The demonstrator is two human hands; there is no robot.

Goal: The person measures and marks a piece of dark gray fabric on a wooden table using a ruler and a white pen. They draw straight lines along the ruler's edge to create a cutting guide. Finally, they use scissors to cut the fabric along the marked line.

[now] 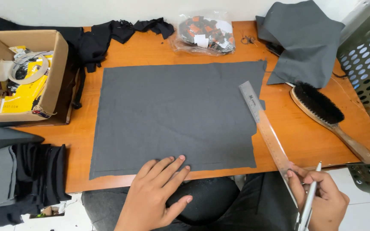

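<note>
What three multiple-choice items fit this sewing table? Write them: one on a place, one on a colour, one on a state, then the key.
1. Where does the wooden brush lie?
A. right of the metal ruler
B. inside the cardboard box
C. on the grey cloth

2. What colour is the table?
A. white
B. orange-brown
C. blue

3. How does the left hand rest?
A. clenched around scissors
B. lifted off the table
C. flat, fingers on the cloth's near edge

Key: 1 A, the brush sits on bare wood beyond the ruler; 2 B, the wood shows orange-brown; 3 C, the fingers spread on the cloth while the right hand holds a pen and the ruler.
</note>
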